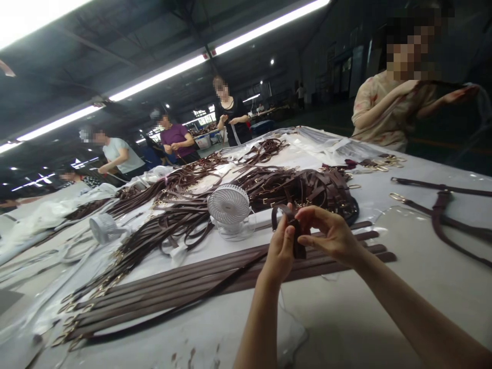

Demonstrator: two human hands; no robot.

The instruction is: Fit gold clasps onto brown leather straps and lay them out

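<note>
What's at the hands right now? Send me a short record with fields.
left hand: holds a dark brown leather strap upright
right hand: fingers at the strap's upper end
beneath hands: row of flat brown leather straps
beyond hands: heap of brown straps with gold buckles; white desk fan
surface: work table
nearby: co-worker at the table's far corner
</note>
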